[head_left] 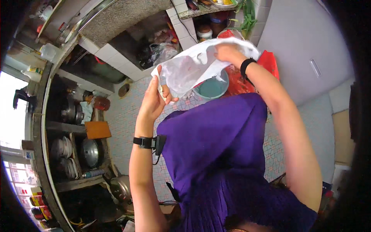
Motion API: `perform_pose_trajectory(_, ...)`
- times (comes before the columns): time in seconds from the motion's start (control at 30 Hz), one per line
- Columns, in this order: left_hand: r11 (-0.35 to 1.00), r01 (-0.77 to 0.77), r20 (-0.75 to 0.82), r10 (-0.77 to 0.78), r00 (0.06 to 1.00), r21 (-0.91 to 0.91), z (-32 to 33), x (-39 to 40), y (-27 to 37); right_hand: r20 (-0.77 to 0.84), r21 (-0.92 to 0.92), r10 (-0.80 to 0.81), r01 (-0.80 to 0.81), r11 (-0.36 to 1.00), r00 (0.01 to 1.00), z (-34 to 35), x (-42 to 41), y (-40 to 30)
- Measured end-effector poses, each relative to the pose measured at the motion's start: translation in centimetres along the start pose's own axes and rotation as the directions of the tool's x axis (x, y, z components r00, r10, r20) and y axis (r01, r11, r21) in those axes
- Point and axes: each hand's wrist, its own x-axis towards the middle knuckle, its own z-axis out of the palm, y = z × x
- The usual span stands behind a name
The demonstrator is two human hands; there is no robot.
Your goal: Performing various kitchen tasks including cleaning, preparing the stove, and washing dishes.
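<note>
A white, thin plastic bag (185,72) stretches between my two hands above the floor. My left hand (156,92) pinches the bag's edge between thumb and fingers. At the bag's other end, my right hand (227,53) is on the white plastic, its fingertips partly hidden in the folds and blurred. Below the bag stands a round greenish-blue basin (211,87), partly covered by it. Red plastic bags (239,82) lie beside the basin, under my right wrist.
Tiled floor (124,113) surrounds my knees. Shelves at left hold stacked plates (68,148), a metal pot lid (90,152) and a jar of reddish contents (101,103). Green leafy stalks (247,20) hang at the back. A large grey door panel (298,49) stands at right.
</note>
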Motion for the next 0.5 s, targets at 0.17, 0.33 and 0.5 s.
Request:
perform_pose_trajectory(0.17,0.963,0.014,-0.083,-0.038,0.996,-0.268,-1.6,3.1,-4.8,0.048,-0.311,-0.101,0.111,0.944,0.994,1.0,0.6,2.5)
perform_pose_trajectory(0.33,0.888,0.167,-0.063,-0.214,0.975,-0.429,-6.3,4.5,-11.3,0.03,-0.528,-0.042,0.051,0.848,0.999,7.2,1.4,1.1)
perform_pose_trajectory(0.5,0.849,0.168,-0.048,-0.222,0.974,-0.502,-8.7,4.7,-15.5,0.046,-0.076,-0.023,0.026,0.997,0.999,12.2,1.8,1.5)
